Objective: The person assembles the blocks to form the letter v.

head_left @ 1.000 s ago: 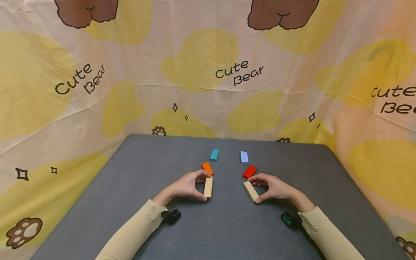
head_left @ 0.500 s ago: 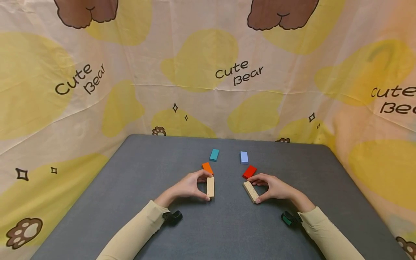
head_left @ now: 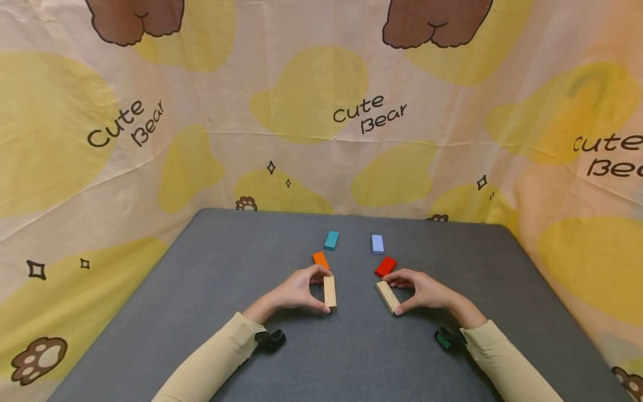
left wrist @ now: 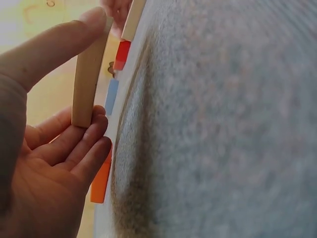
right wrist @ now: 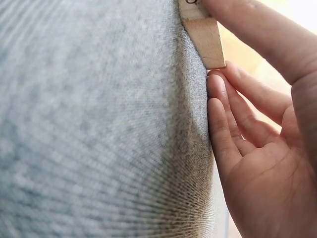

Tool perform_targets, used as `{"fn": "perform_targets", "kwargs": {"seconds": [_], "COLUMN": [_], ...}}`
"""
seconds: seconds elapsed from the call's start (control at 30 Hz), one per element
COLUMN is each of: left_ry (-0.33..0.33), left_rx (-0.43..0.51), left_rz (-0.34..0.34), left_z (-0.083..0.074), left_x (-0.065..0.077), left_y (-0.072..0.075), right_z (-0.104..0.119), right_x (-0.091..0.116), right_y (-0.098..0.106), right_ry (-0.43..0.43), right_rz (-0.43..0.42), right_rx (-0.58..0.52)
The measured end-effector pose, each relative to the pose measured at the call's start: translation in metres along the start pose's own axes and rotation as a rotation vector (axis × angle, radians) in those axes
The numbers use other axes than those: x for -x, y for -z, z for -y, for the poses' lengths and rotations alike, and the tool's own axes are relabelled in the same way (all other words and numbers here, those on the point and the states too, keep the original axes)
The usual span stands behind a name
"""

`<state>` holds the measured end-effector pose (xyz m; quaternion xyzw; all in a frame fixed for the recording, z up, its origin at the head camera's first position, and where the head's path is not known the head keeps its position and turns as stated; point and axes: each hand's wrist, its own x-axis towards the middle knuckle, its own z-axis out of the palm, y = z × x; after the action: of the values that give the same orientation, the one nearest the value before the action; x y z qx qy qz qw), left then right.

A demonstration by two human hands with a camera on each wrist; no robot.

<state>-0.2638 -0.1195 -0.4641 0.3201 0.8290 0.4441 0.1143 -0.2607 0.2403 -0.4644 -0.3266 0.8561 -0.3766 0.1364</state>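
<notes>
My left hand (head_left: 301, 290) pinches a plain wooden block (head_left: 329, 291) end to end, thumb at the near end and fingers at the far end. In the left wrist view this block (left wrist: 89, 84) appears held a little off the table. To the right, my right hand (head_left: 424, 289) grips a second wooden block (head_left: 388, 296) by its two ends, slanted and low against the table. An orange block (head_left: 320, 259) lies just beyond the left fingers, partly covered by them. Close to the right fingertips lies a red block (head_left: 385, 267).
Farther back on the grey table (head_left: 241, 251) lie a teal block (head_left: 331, 240) and a light blue block (head_left: 378, 244). A printed cloth (head_left: 301, 111) hangs behind the table and along both sides.
My left hand has shifted slightly to the right with its wooden block, toward the other one. The right hand and its block stay in place.
</notes>
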Motion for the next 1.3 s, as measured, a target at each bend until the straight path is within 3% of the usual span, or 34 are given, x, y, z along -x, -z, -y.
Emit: {"fn": "perform_targets", "kwargs": {"seconds": [0.73, 1.3], "left_ry": [0.013, 0.042], "left_rx": [-0.105, -0.129], "left_rz": [-0.021, -0.050], "left_z": [-0.005, -0.008], "left_x": [-0.002, -0.001], "left_y": [-0.011, -0.016], "right_z": [0.002, 0.001], "right_x": [0.001, 0.000], "right_y": [0.001, 0.000], "right_ry": [-0.027, -0.028], "right_rz": [0.000, -0.004], "right_rx": [-0.004, 0.004]}}
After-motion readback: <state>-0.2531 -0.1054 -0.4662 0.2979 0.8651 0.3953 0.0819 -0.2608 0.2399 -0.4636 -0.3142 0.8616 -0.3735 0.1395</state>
